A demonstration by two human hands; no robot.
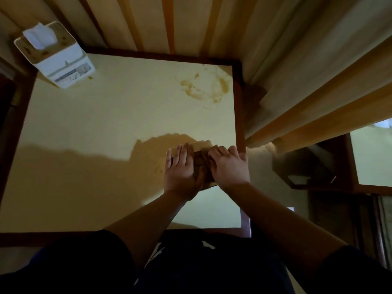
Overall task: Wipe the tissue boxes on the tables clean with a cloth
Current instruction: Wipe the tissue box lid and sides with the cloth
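Brown cloth [200, 164] lies flat under both hands [182, 172], fingers spread, pressing; the white tissue box [56, 55] stands well apart at the table's [106, 124] far-left corner.

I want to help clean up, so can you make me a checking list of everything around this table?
Surface: pale yellow square table with dark wooden edge, brown smeared stain near its far right corner.
Job's things: white plastic tissue box at far left corner, brown spots on its top, tissue sticking out; brownish folded cloth under both hands.
Clutter: nothing seen.
Grippers: left hand and right hand both press flat on the cloth.
Cables: nothing seen.
Surroundings: wooden slatted bench behind, second table at right.
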